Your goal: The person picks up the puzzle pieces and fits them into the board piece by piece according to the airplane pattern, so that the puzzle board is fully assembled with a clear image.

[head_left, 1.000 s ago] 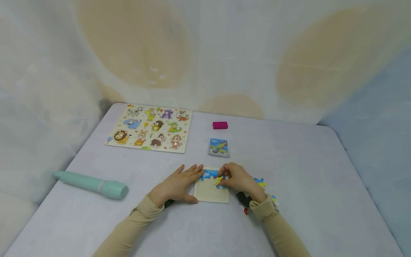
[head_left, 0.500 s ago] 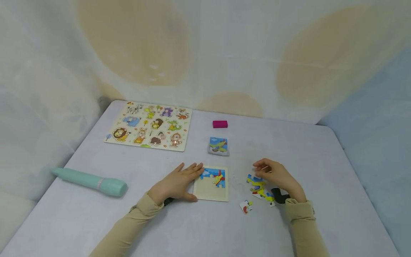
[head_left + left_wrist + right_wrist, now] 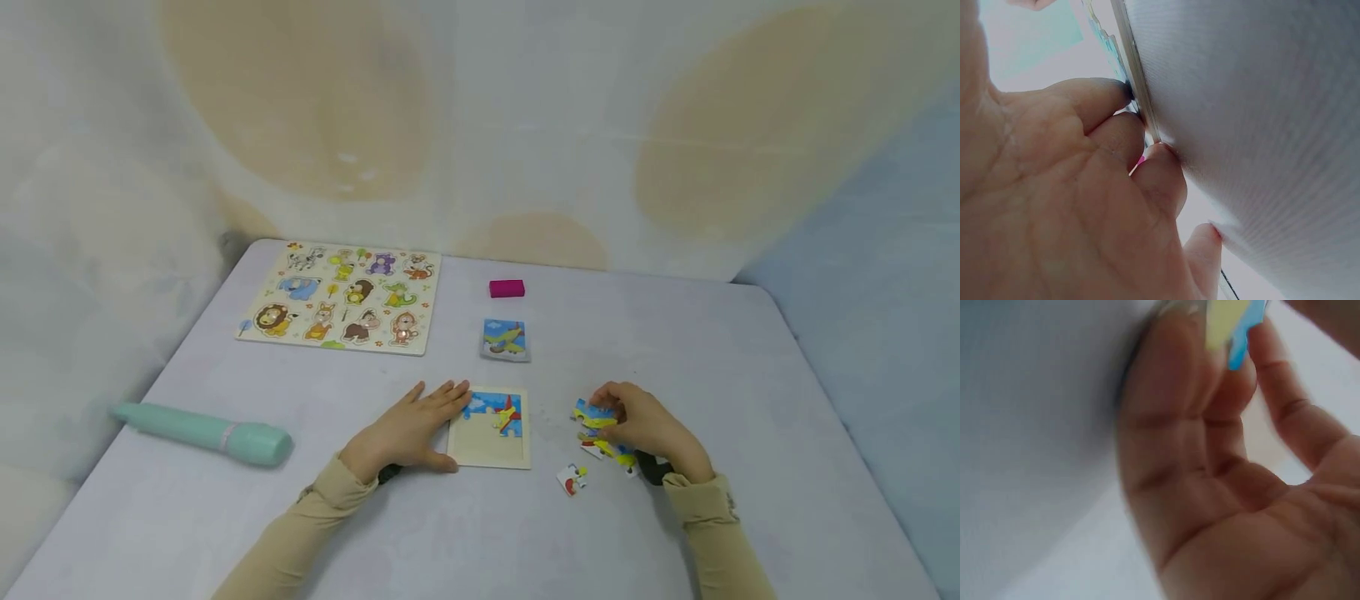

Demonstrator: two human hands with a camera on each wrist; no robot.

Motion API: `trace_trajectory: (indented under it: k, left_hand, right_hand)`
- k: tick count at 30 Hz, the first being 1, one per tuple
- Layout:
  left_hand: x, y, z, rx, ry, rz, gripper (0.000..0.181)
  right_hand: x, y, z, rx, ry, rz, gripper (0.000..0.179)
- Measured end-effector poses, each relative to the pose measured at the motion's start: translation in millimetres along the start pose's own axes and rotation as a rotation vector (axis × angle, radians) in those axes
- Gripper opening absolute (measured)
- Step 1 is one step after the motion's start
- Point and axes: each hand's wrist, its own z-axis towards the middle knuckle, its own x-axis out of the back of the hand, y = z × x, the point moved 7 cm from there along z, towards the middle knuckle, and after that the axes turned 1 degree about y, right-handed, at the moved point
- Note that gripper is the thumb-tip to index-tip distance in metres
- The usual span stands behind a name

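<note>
My left hand [image 3: 408, 429] lies with spread, straight fingers along the left edge of a small wooden puzzle tray [image 3: 487, 454]. The left wrist view shows its fingertips right against the tray's side [image 3: 1142, 103]. Joined puzzle pieces [image 3: 506, 412], blue sky and a red and yellow plane tail, fill the tray's top and right part. To the right, my right hand [image 3: 652, 425] pinches a blue and yellow puzzle piece [image 3: 595, 412] over the loose pieces. That piece [image 3: 1225, 325] shows between the fingers in the right wrist view; its far end is cut off.
Several loose puzzle pieces [image 3: 611, 450] lie under the right hand, and a red and white one [image 3: 572, 480] lies nearer me. Behind the tray are an airplane picture packet [image 3: 506, 340] and a magenta block [image 3: 507, 288]. An animal puzzle board [image 3: 341, 297] and a mint pen-shaped object [image 3: 206, 432] lie left.
The right hand lets go of the plane-tail piece in the tray, moves right to the loose pieces and takes hold of a blue and yellow one. The left hand stays at the tray.
</note>
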Motion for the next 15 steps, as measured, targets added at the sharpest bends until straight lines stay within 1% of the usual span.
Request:
trace_trajectory:
  k: [3, 7, 11, 15]
  left_hand:
    - [0.2, 0.2, -1.2, -0.001, 0.003, -0.006, 0.102]
    - [1.1, 2.7, -2.1, -0.006, 0.002, -0.016, 0.101]
    - [1.9, 3.3, -2.7, -0.005, 0.003, -0.014, 0.101]
    - [2.4, 2.1, -2.8, -0.003, 0.002, -0.008, 0.101]
  right_hand:
    - [-4, -3, 2.4, 0.035, -0.011, 0.042, 0.019]
    - [-5, -4, 4.4, 0.02, 0.013, 0.034, 0.022]
    - [2, -8, 4.4, 0.003, 0.07, -0.018, 0.02]
    - [10, -12, 6.8, 0.0, 0.138, 0.028, 0.015]
